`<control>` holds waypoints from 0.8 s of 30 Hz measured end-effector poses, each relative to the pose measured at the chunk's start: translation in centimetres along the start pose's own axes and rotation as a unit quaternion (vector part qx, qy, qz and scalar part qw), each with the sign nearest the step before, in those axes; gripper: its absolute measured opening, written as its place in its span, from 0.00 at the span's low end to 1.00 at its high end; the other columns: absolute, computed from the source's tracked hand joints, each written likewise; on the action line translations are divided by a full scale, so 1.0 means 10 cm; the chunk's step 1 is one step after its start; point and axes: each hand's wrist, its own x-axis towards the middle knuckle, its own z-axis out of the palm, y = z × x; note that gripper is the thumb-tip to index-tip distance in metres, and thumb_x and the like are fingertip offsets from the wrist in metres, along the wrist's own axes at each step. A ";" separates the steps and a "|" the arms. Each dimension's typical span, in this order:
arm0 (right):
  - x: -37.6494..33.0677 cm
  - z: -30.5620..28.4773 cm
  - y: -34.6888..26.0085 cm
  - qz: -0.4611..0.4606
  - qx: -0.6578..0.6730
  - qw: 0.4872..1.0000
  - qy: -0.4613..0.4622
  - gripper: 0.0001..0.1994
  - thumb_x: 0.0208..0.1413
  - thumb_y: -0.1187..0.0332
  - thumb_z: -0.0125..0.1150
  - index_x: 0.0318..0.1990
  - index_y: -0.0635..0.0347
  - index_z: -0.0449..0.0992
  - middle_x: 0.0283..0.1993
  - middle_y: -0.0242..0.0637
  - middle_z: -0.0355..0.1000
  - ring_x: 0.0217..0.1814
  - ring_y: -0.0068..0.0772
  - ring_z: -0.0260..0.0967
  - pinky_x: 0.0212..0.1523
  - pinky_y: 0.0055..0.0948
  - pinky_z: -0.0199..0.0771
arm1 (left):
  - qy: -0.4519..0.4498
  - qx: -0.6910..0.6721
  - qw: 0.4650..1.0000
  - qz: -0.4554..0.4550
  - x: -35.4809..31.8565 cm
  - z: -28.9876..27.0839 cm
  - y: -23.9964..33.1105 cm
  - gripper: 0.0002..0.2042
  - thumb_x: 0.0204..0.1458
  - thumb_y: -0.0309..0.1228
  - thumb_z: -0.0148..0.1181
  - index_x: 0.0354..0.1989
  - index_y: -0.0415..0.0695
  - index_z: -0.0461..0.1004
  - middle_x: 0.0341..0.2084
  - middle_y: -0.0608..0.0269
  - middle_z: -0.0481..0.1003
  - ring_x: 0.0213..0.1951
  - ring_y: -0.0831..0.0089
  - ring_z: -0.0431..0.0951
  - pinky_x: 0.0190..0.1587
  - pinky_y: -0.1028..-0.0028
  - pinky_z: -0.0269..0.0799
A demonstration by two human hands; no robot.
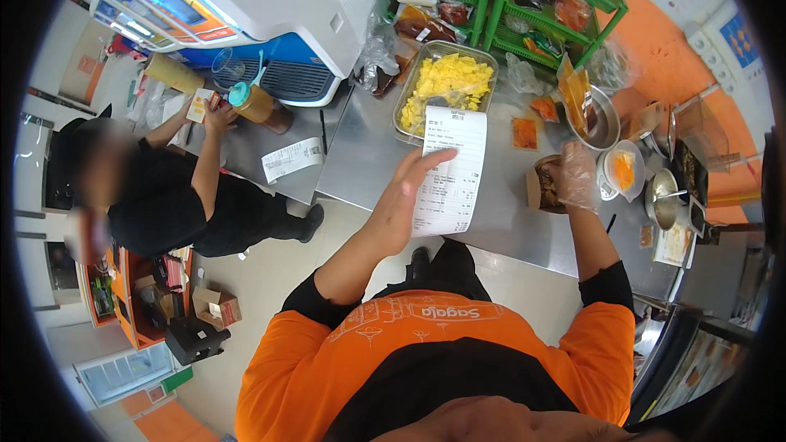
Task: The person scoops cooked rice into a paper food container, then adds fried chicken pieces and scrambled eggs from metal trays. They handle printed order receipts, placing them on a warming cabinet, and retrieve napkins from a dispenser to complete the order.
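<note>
My left hand point(401, 200) holds up a long white paper receipt point(452, 172) over the steel counter point(364, 160), thumb and fingers pinching its lower left edge. My right hand point(573, 176), in a clear plastic glove, rests on a brown paper food box point(542, 187) standing on the counter. Just beyond the receipt lies a metal tray of yellow chopped food point(446, 82).
A co-worker in black point(172, 196) stands at the left, a hand at a cup with a teal lid point(250, 102). A second receipt point(291, 158) lies on the counter. Green wire racks point(499, 0) with packets stand at the back. Metal bowls, a ladle and sauce pots point(647, 172) sit at the right.
</note>
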 end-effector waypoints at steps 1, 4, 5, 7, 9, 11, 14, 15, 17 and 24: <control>0.00 -0.14 -0.06 0.032 0.020 0.999 0.017 0.27 0.45 0.63 0.76 0.52 0.62 0.72 0.51 0.49 0.75 0.57 0.52 0.72 0.57 0.45 0.74 | 0.005 -0.002 1.000 -0.002 -0.05 -0.01 0.02 0.40 0.69 0.58 0.14 0.70 0.42 0.64 0.61 0.41 0.65 0.64 0.48 0.67 0.70 0.59 0.56; -0.02 -0.47 -0.03 0.192 0.010 0.976 -0.104 0.30 0.52 0.57 0.74 0.57 0.65 0.70 0.53 0.53 0.76 0.54 0.54 0.76 0.55 0.44 0.76 | 0.015 -0.006 1.000 0.016 -0.13 -0.06 0.17 0.39 0.69 0.58 0.15 0.69 0.41 0.65 0.61 0.41 0.65 0.64 0.48 0.67 0.69 0.59 0.56; -0.03 -0.47 0.12 0.252 -0.005 0.951 -0.180 0.29 0.56 0.58 0.71 0.59 0.66 0.70 0.53 0.53 0.77 0.51 0.51 0.78 0.50 0.43 0.80 | 0.016 -0.005 1.000 0.020 -0.15 -0.07 0.20 0.39 0.69 0.58 0.16 0.69 0.41 0.65 0.61 0.41 0.65 0.64 0.48 0.67 0.69 0.59 0.56; -0.10 -0.44 0.25 0.262 0.124 0.911 -0.292 0.26 0.61 0.57 0.66 0.58 0.69 0.70 0.50 0.52 0.78 0.47 0.50 0.81 0.42 0.40 0.85 | 0.020 -0.003 0.999 0.025 -0.21 -0.11 0.23 0.39 0.70 0.57 0.16 0.69 0.40 0.65 0.61 0.41 0.65 0.64 0.47 0.67 0.69 0.59 0.56; -0.24 -0.26 0.44 0.294 0.296 0.845 -0.335 0.24 0.65 0.58 0.61 0.58 0.72 0.70 0.47 0.52 0.79 0.42 0.49 0.83 0.36 0.39 0.88 | 0.029 -0.003 0.999 0.030 -0.27 -0.14 0.27 0.39 0.70 0.57 0.17 0.69 0.40 0.64 0.60 0.41 0.65 0.63 0.47 0.67 0.69 0.59 0.56; -0.43 0.22 0.67 0.344 0.499 0.736 -0.300 0.21 0.67 0.62 0.57 0.58 0.73 0.69 0.44 0.52 0.79 0.37 0.48 0.83 0.31 0.37 0.89 | 0.035 -0.003 0.999 0.036 -0.32 -0.16 0.28 0.39 0.70 0.57 0.17 0.69 0.39 0.65 0.60 0.41 0.65 0.63 0.48 0.67 0.69 0.59 0.56; -0.53 0.42 0.72 0.358 0.567 0.702 -0.239 0.19 0.70 0.67 0.50 0.60 0.73 0.66 0.43 0.57 0.79 0.36 0.53 0.83 0.35 0.41 0.90 | 0.047 0.000 0.998 0.037 -0.40 -0.21 0.30 0.39 0.69 0.58 0.17 0.69 0.39 0.65 0.60 0.41 0.65 0.63 0.48 0.67 0.68 0.59 0.57; -0.58 0.48 0.71 0.345 0.589 0.691 -0.240 0.19 0.70 0.68 0.50 0.62 0.72 0.64 0.46 0.58 0.77 0.37 0.53 0.83 0.35 0.40 0.90 | 0.049 -0.002 0.998 0.034 -0.43 -0.23 0.33 0.39 0.69 0.58 0.18 0.68 0.39 0.65 0.61 0.41 0.65 0.64 0.48 0.67 0.68 0.59 0.57; -0.61 0.51 0.61 0.315 0.630 0.666 -0.247 0.21 0.70 0.70 0.48 0.66 0.71 0.61 0.52 0.60 0.75 0.41 0.53 0.83 0.34 0.40 0.90 | 0.059 0.001 0.998 0.028 -0.51 -0.27 0.36 0.40 0.69 0.59 0.18 0.69 0.39 0.65 0.61 0.41 0.65 0.64 0.48 0.67 0.68 0.59 0.58; -0.51 0.53 -0.77 0.222 0.636 0.703 -0.227 0.23 0.70 0.77 0.37 0.72 0.69 0.52 0.53 0.63 0.76 0.37 0.57 0.83 0.36 0.43 0.90 | 0.107 0.039 0.993 0.030 -0.77 -0.48 0.46 0.40 0.68 0.60 0.17 0.69 0.40 0.65 0.61 0.41 0.65 0.63 0.48 0.68 0.68 0.60 0.58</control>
